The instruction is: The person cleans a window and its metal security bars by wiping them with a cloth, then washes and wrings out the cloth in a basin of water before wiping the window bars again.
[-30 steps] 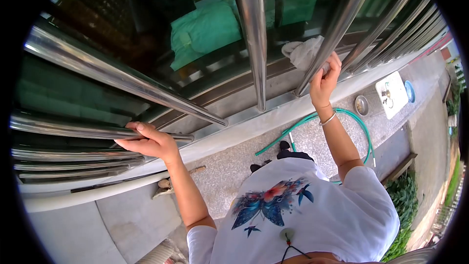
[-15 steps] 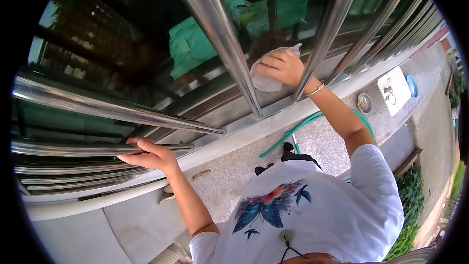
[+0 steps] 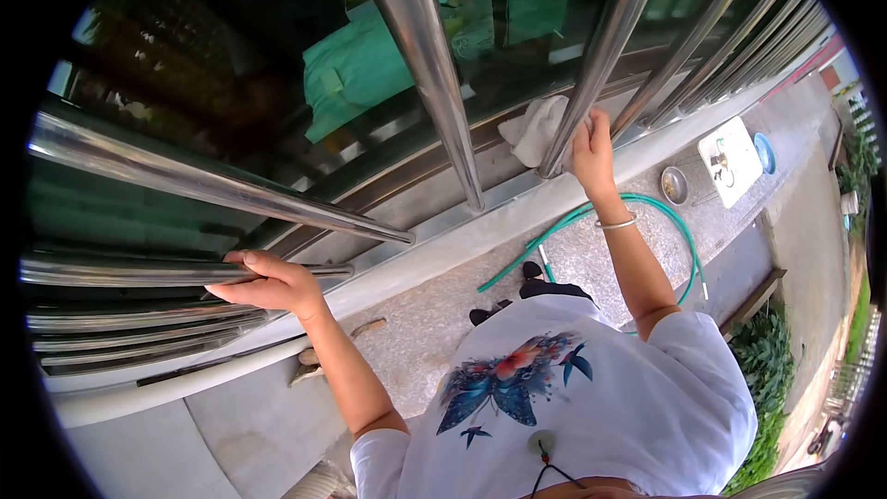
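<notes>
My left hand [image 3: 273, 284] is closed round a shiny metal bar [image 3: 139, 273] at the lower left, thumb and fingers on either side of it. Further right, my right hand [image 3: 593, 157] grips a whitish cloth [image 3: 538, 129] at the foot of another metal bar [image 3: 605, 46]. The cloth bunches out on the left of that bar, while my hand is on its right; part of the cloth and some fingertips are hidden. Behind the bars lies dark window glass [image 3: 231, 65], with a grey sill [image 3: 494, 164] below it.
Metal bars [image 3: 430, 65] stand in a row before the window. On the ground a green hose [image 3: 688, 240] curves near my dark shoes [image 3: 531, 271]. Beyond are a metal bowl [image 3: 674, 187], a white board [image 3: 730, 152] and a blue basin [image 3: 764, 153]. Green plants [image 3: 767, 360] grow at the right.
My right hand has moved from between two bars to the right side of one, with the cloth now bunched behind that bar. My left hand stays on its bar.
</notes>
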A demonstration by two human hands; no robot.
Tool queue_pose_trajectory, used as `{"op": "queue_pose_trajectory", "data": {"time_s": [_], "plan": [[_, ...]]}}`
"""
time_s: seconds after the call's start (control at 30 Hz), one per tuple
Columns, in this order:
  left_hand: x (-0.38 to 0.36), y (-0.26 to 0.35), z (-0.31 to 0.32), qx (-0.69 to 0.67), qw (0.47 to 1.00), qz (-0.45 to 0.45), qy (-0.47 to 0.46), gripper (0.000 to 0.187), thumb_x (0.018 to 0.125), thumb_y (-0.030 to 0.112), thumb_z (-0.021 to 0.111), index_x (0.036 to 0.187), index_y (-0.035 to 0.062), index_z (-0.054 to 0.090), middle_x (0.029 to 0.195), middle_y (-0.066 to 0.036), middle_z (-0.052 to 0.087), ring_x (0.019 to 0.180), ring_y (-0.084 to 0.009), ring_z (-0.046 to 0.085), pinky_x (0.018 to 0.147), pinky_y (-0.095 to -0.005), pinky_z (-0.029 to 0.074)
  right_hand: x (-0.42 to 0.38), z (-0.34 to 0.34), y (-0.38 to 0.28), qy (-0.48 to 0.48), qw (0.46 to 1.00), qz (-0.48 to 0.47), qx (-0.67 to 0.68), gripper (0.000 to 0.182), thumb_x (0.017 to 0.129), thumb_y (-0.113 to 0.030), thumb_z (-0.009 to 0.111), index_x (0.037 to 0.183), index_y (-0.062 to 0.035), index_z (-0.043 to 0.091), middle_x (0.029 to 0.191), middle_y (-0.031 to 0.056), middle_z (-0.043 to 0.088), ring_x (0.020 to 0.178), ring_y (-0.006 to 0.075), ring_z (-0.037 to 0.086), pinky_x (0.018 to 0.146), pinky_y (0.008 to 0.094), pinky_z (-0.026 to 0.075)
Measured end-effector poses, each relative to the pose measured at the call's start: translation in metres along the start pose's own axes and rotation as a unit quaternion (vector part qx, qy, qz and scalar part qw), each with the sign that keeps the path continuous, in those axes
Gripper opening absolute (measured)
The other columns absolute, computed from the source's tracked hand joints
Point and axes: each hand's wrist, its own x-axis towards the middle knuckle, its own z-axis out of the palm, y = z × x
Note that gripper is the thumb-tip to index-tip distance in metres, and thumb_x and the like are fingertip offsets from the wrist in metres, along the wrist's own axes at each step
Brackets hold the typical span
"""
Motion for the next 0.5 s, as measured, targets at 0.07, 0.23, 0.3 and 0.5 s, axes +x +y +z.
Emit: {"op": "queue_pose_trajectory", "data": {"time_s": [0.07,0.23,0.3,0.5], "plan": [[-0.002,-0.004,-0.002,-0.034,0.999,-0.034,-0.012,0.063,0.099,0.012,0.042,0.142,-0.0104,0.003,0.136,-0.026,0.027,0.107,-0.0236,0.047,0.089,-0.0308,0.043,-0.037,-0.027,-0.023,-0.005,0.997,0.068,0.026,0.022,0.095,-0.013,0.048,0.112,-0.0001,0.047,0.104,0.0142,0.056,0.094,0.022,0.056,0.084,0.0304,0.044],[-0.002,0.004,0.002,-0.048,0.998,-0.039,0.002,0.063,0.099,0.01,0.041,0.142,-0.0098,0.002,0.138,-0.027,0.025,0.118,-0.0257,0.043,0.099,-0.0343,0.04,-0.079,-0.097,-0.054,0.094,0.846,0.406,0.334,0.029,0.096,-0.018,0.049,0.119,-0.0009,0.051,0.113,0.0107,0.059,0.101,0.0213,0.058,0.088,0.0304,0.046],[0.001,0.003,0.002,-0.045,0.999,-0.012,0.002,0.062,0.098,0.009,0.041,0.142,-0.01,0.001,0.139,-0.026,0.024,0.122,-0.0261,0.041,0.102,-0.0352,0.039,-0.081,-0.108,-0.044,-0.005,0.87,0.351,0.345,0.039,0.096,-0.026,0.049,0.126,-0.0007,0.049,0.119,0.0131,0.058,0.109,0.0238,0.057,0.094,0.0352,0.046],[-0.002,0.003,0.003,-0.052,0.998,-0.038,0.004,0.062,0.099,0.009,0.04,0.143,-0.0099,0.001,0.138,-0.026,0.025,0.114,-0.0241,0.045,0.096,-0.0321,0.041,-0.068,-0.103,-0.071,-0.047,0.734,0.329,0.592,0.053,0.096,-0.039,0.047,0.135,-0.004,0.041,0.131,0.0144,0.05,0.119,0.0265,0.051,0.101,0.0406,0.041]]}}
